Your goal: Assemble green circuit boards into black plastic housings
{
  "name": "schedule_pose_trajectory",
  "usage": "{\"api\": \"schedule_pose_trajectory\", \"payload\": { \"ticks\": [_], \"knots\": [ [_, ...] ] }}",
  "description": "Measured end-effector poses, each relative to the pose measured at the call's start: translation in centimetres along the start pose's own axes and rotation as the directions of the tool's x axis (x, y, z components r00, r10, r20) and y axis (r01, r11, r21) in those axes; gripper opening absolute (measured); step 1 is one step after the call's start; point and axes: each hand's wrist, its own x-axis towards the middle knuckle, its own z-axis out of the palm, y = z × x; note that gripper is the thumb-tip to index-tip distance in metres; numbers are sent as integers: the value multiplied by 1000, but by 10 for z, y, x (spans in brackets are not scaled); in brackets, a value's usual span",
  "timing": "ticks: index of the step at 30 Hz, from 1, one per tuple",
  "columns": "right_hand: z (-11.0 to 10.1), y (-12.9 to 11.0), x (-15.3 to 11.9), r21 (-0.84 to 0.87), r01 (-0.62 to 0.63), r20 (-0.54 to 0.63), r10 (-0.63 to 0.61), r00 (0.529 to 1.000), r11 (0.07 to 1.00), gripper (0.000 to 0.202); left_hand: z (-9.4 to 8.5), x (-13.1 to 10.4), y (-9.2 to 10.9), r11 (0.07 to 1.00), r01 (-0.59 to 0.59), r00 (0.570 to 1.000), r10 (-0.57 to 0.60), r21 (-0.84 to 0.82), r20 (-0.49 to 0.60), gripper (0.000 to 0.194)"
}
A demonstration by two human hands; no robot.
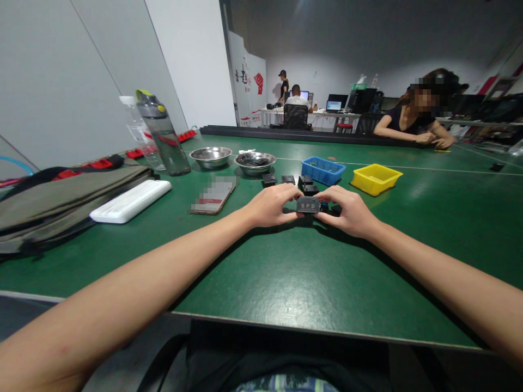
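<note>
Between both hands is a small black box marked "SPD" [308,205], its lettered face turned toward me. My left hand [273,206] grips its left end, thumb below and fingers above. On the other end, my right hand [347,211] pinches it the same way. Just beyond lie several similar black boxes [288,179] on the green table, partly hidden by my fingers. A small dark blue part [324,206] shows behind the box, beside my right fingers; its kind is unclear.
Behind stand two metal bowls [211,157], one holding dark parts, a blue bin [323,171] and a yellow bin [376,179]. Leftward are a phone [214,197], a white power bank [131,201], a bag [69,201] and a water bottle [166,139]. A person leans on the table's far right.
</note>
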Motion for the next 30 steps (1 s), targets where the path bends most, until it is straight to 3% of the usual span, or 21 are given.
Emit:
{"api": "schedule_pose_trajectory", "payload": {
  "ticks": [23, 30],
  "knots": [
    [-9, 7, 0, -15, 4, 8, -3, 1000, 1000, 30, -1, -2, -2, 998, 46, 999, -45, 42, -23, 24],
    [-10, 20, -2, -36, -79, 137, 83, 987, 996, 27, -2, -3, -8, 997, 49, 999, -47, 64, -20, 25]
  ]
}}
